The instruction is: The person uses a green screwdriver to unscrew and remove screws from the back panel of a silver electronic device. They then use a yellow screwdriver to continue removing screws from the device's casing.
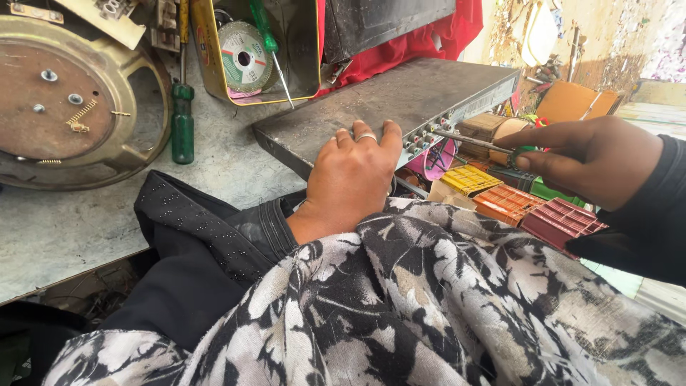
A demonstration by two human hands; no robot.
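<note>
- left hand [350, 179] lies flat on the grey metal box [386, 100], grip open, prob pinning it to the desk [214, 164]
- right hand [589, 157], grip clamped on a screwdriver [475, 141], tip at the box's rear sockets
- green screwdriver [182, 121] lies left of the box

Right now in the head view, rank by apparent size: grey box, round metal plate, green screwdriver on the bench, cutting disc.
1. Grey box and round metal plate: alike, plate cropped.
2. Green screwdriver.
3. Cutting disc.
</note>
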